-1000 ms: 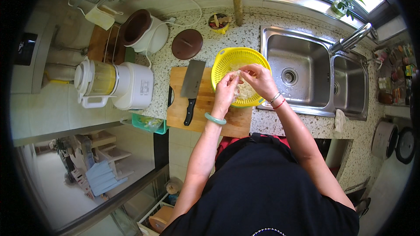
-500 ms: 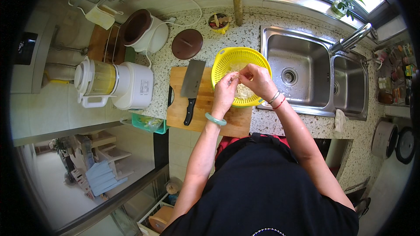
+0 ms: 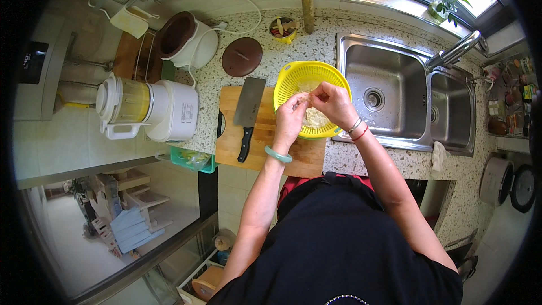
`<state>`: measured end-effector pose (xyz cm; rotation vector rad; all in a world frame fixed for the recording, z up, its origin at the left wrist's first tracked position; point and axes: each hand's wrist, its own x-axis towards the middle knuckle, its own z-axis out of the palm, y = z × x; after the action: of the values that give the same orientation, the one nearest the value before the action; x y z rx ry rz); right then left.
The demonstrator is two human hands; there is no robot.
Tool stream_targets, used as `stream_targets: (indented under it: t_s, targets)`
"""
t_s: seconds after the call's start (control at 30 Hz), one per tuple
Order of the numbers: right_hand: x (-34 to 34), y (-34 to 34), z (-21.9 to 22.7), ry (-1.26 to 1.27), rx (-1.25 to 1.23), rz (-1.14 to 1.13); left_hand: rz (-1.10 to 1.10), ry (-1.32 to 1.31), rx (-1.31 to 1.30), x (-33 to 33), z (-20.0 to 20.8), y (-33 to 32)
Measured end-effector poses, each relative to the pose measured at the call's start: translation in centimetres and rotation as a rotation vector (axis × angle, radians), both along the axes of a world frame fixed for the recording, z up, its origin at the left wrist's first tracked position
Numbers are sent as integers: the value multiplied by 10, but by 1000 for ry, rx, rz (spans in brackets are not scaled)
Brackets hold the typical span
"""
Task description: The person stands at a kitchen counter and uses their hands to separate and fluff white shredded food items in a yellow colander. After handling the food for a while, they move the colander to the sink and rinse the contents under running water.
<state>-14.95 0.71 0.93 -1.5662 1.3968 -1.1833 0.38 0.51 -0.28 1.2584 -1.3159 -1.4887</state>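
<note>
My left hand (image 3: 291, 117) and my right hand (image 3: 333, 105) meet over a yellow colander (image 3: 288, 77), fingertips pinched close together. Whatever sits between the fingers is too small to make out. Pale, whitish food pieces (image 3: 314, 118) lie inside the colander, partly covered by my hands. The colander overlaps the right end of a wooden cutting board (image 3: 271, 152). To the left of my left hand a cleaver (image 3: 249, 104) with a black handle rests flat on that board.
A double steel sink (image 3: 389, 73) with a tap (image 3: 457, 48) is at the right. Left stands a white blender (image 3: 175, 110); behind it are a white pot (image 3: 197, 42), a brown lid (image 3: 241, 56) and a small yellow bowl of scraps (image 3: 285, 38). A green bin (image 3: 179, 161) hangs at the counter edge.
Both hands stay over the colander, with only slight finger movement at the pinch. Nothing else has visibly moved.
</note>
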Motion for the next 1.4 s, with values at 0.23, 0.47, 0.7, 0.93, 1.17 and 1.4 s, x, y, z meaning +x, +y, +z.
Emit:
stream_targets:
  t_s: [0.23, 0.47, 0.7, 0.93, 1.17, 1.4]
  targets:
    - [9, 1, -12, 123, 21, -161, 22, 73, 111, -1, 1, 0]
    - [-7, 0, -39, -89, 151, -132, 30, 597, 494, 13, 1, -1]
    - [-6, 0, -11, -352, 326, -26, 31, 416, 414, 5, 13, 0]
    - [0, 2, 0, -84, 152, -56, 30, 244, 324, 2, 10, 3]
    - [8, 0, -4, 47, 124, -129, 49, 199, 301, 2, 10, 4]
    - [4, 2, -26, -536, 408, -134, 34, 313, 403, 5, 7, 5]
